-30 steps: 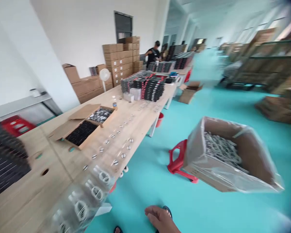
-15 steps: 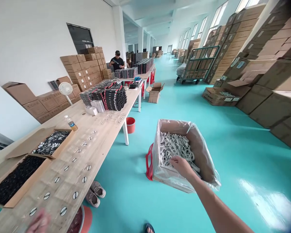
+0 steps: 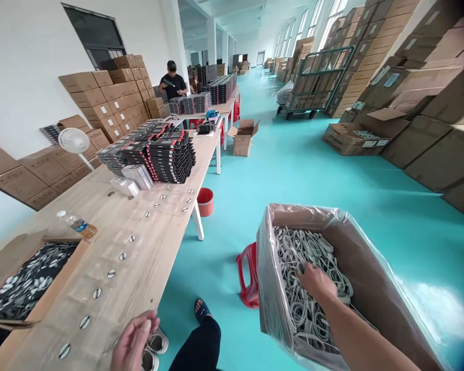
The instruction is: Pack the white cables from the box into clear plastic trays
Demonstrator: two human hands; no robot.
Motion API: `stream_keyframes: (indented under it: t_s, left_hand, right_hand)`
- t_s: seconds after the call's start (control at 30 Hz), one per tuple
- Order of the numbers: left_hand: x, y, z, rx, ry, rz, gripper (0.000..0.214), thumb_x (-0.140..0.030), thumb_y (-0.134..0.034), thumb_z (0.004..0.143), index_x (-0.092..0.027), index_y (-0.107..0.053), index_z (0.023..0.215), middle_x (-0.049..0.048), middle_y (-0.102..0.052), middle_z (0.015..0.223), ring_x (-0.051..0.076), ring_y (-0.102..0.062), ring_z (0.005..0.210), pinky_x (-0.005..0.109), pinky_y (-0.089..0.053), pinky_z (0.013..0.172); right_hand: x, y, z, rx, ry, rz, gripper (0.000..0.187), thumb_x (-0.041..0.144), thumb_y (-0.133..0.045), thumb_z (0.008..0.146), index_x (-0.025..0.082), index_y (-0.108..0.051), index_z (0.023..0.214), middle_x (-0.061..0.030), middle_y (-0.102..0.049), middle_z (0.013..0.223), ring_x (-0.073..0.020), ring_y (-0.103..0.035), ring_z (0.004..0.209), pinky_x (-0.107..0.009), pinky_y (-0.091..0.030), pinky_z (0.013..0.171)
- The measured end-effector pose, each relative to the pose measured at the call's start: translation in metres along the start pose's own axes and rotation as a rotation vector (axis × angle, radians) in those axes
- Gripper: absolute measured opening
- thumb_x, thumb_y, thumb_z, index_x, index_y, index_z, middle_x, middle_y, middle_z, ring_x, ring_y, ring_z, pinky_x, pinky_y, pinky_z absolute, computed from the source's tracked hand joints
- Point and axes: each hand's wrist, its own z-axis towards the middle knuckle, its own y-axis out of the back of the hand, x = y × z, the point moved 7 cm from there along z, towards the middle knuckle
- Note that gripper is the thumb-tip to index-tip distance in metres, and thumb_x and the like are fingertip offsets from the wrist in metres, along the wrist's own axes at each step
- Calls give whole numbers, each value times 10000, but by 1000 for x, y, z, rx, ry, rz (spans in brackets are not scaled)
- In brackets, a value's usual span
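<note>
Head cam view, and the first thing I'd worry about is that pile of white cables [image 3: 302, 320] in the plastic-lined cardboard box [image 3: 371, 288]. They look pretty tangled, so one hard tug could drag a whole clump up over the rim or snag the liner. The box is also right up against a red plastic stool [image 3: 249, 275], and I can't tell how well it's supported, so pulling toward the body might tip it.

The right hand [image 3: 317, 283] is down on the coils, fingers partly open and pressed into the bundle. It's definitely touching them, but I can't tell from here whether it's gripping a cable. The left hand [image 3: 133, 342] is open with the fingers loosely curled, holding nothing, just off the edge of the long wooden table [image 3: 112, 232].

That hand is near the line of small round discs [image 3: 96, 293] laid out along the table, so a careless swing could send some onto the floor. A plastic water bottle [image 3: 77, 226] lies on its side beside an open carton [image 3: 58, 278] of black-and-white parts, and it could get knocked too. Farther down, past the stacks of black boxes [image 3: 166, 159], a co-worker [image 3: 172, 80] stands at the far end.
</note>
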Motion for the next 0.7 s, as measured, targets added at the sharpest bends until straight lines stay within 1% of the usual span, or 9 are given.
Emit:
stream_keyframes:
  t_s: [0.07,0.17,0.23,0.27,0.37,0.47,0.53,0.6,0.7]
  left_hand:
    - [-30,-29,29,125,6,7,321,-490,-735,636,-230,-720,824,65,-725,1013,301,-660,975,383,-533,889]
    - [-63,-64,66,264,31,49,350,-520,-716,665,-203,-705,812,88,-701,1065,293,-651,980,382,-534,886]
    - [-77,-89,87,353,27,70,365,-527,-706,680,-189,-695,819,98,-688,1066,288,-649,968,387,-530,883]
    - [-83,-103,95,403,25,77,371,-530,-698,691,-185,-689,829,102,-683,1059,287,-648,961,390,-528,877]
    - [-99,-158,104,620,26,84,367,-516,-646,756,-183,-664,909,114,-666,1057,281,-635,971,392,-523,850]
    - [-123,-212,99,845,5,57,348,-492,-587,812,-191,-616,985,121,-627,1112,256,-624,969,384,-524,820]
    - [-141,-237,100,947,-16,54,371,-462,-624,791,-203,-570,1052,132,-568,1196,253,-602,997,350,-542,747]
    - [-155,-248,113,929,-64,99,418,-429,-670,756,-216,-538,1090,129,-550,1194,246,-593,982,287,-540,629]
    - [-170,-246,152,757,-140,164,396,-442,-633,779,-212,-548,1089,90,-614,967,212,-600,841,213,-465,476]
  right_hand:
    - [-11,10,0,8,-59,-2,381,280,-556,797,103,-611,1130,-269,-606,1159,-388,-626,1010,-414,-457,711]
    - [-27,35,-12,-14,-196,115,511,387,-536,780,68,-570,1176,-276,-627,1126,-385,-642,939,-402,-473,651]
    - [-16,58,-29,-63,-192,264,521,423,-519,760,74,-579,1142,-231,-682,989,-360,-654,855,-400,-482,664]
    - [1,71,-39,-102,-123,345,485,428,-510,757,92,-599,1095,-197,-695,918,-345,-653,826,-403,-485,686]
    - [89,100,-75,-73,210,774,446,444,-580,729,166,-600,1078,-118,-699,943,-291,-648,860,-379,-513,757]
    - [198,106,-105,139,487,1027,433,445,-617,770,178,-571,1108,-103,-678,954,-250,-632,830,-371,-514,760]
    - [260,106,-114,238,618,1155,383,423,-633,788,181,-561,1076,-78,-650,917,-222,-603,824,-349,-503,759]
    - [311,103,-112,320,690,1232,339,402,-661,784,187,-559,1025,-45,-619,865,-197,-576,808,-317,-493,734]
    - [375,93,-96,519,781,1256,290,405,-666,790,192,-548,947,-13,-581,807,-157,-550,701,-275,-476,624]
